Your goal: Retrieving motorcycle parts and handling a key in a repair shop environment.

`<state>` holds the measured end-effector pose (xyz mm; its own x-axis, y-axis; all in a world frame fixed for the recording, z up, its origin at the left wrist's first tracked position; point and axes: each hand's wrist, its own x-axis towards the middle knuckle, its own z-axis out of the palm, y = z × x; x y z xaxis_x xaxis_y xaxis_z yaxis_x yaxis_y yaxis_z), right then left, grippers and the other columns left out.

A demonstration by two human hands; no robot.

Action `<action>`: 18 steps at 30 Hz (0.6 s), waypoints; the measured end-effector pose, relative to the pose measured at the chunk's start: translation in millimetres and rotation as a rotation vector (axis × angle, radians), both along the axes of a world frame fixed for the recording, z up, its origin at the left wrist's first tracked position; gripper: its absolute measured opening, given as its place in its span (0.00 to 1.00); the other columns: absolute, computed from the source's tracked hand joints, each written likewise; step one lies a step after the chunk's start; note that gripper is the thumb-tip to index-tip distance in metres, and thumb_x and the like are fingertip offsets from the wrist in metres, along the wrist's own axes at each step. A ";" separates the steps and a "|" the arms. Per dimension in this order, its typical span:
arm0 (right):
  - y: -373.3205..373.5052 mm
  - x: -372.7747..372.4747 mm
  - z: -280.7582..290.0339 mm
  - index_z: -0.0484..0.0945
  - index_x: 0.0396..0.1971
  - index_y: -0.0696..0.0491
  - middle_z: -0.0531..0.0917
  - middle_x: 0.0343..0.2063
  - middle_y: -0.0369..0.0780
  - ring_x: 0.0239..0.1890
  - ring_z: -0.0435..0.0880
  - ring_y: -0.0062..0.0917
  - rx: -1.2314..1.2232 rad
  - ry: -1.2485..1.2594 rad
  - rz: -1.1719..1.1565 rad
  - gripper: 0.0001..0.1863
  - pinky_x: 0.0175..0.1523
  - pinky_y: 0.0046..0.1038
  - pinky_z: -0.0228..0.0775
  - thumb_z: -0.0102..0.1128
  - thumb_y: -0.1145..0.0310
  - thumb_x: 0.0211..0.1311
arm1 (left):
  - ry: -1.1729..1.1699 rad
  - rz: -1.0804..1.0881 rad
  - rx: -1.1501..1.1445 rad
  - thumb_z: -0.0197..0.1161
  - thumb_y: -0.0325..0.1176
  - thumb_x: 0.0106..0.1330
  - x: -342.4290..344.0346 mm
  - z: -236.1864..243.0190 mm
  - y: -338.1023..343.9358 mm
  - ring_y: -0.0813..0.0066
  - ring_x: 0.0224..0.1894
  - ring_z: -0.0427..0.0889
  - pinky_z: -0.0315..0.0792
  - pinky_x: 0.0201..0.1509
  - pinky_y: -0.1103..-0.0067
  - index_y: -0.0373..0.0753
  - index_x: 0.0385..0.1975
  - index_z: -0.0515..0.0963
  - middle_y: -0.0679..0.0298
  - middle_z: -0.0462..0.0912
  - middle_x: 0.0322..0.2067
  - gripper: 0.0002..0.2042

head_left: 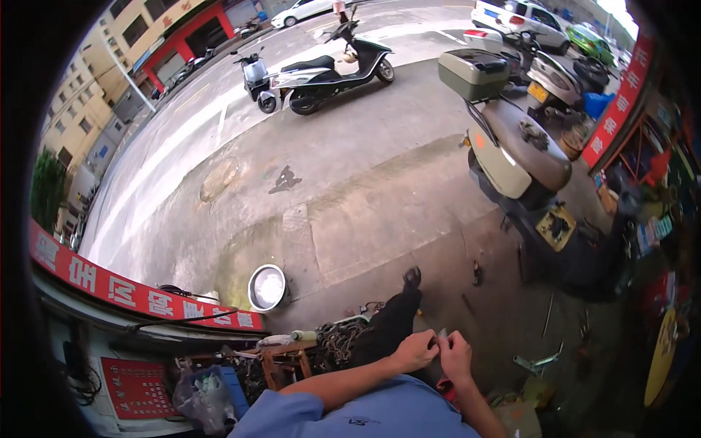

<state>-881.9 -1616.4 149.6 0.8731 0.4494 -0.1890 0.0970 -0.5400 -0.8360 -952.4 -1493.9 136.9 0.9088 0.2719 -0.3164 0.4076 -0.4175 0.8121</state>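
Observation:
Close together in front of my blue shirt, my left hand (416, 351) and my right hand (456, 358) meet at the fingertips. Both are closed in a pinch. A small pale item (442, 333) shows between the fingertips, too small for me to tell its kind. Beyond my hands, my dark trouser leg (393, 321) stretches forward to a dark shoe. On the right stands a beige scooter (504, 171) with a top box (473, 73). Dark gloves or rags lie on its seat, and a yellowish tray (556, 228) with small dark parts rests on its footboard.
A metal basin (268, 287) stands on the concrete to the left. Chains (343, 343) and a blue crate (232, 390) with plastic bags lie near my left side. Metal tools (537, 362) are on the floor at right. A silver-black scooter (321, 77) is parked farther out.

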 end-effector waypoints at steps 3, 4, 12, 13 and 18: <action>62.9 64.3 -21.1 0.72 0.23 0.59 0.78 0.21 0.49 0.25 0.79 0.43 -0.068 -0.041 0.049 0.13 0.31 0.39 0.68 0.56 0.64 0.61 | -0.034 0.041 -0.100 0.56 0.36 0.62 67.9 -23.8 58.6 0.49 0.33 0.80 0.72 0.37 0.64 0.34 0.33 0.71 0.47 0.79 0.27 0.10; 88.9 89.6 -32.8 0.72 0.24 0.59 0.78 0.22 0.49 0.26 0.79 0.45 -0.095 -0.095 0.075 0.13 0.32 0.40 0.68 0.54 0.64 0.62 | -0.024 0.063 -0.147 0.57 0.36 0.61 93.8 -33.2 83.4 0.47 0.35 0.80 0.72 0.39 0.62 0.35 0.33 0.71 0.46 0.79 0.29 0.10; 317.2 270.1 -21.6 0.71 0.27 0.57 0.78 0.24 0.53 0.31 0.77 0.53 -0.017 -0.053 0.270 0.13 0.34 0.48 0.66 0.51 0.62 0.63 | -0.196 0.351 -0.060 0.57 0.34 0.61 263.2 -57.5 296.4 0.43 0.29 0.79 0.71 0.30 0.62 0.35 0.31 0.69 0.45 0.77 0.23 0.09; 332.3 286.8 -18.5 0.70 0.27 0.58 0.78 0.24 0.53 0.31 0.77 0.53 -0.023 -0.027 0.293 0.13 0.34 0.47 0.66 0.52 0.63 0.63 | -0.188 0.371 -0.073 0.56 0.33 0.61 278.3 -51.0 312.6 0.44 0.28 0.78 0.71 0.30 0.62 0.35 0.31 0.69 0.45 0.77 0.23 0.08; 404.2 362.3 -17.5 0.69 0.23 0.59 0.75 0.16 0.47 0.18 0.76 0.34 0.028 -0.056 0.357 0.14 0.26 0.37 0.66 0.51 0.65 0.64 | -0.105 0.479 -0.097 0.57 0.31 0.59 348.4 -35.4 388.9 0.50 0.27 0.78 0.72 0.32 0.65 0.33 0.33 0.70 0.46 0.76 0.23 0.08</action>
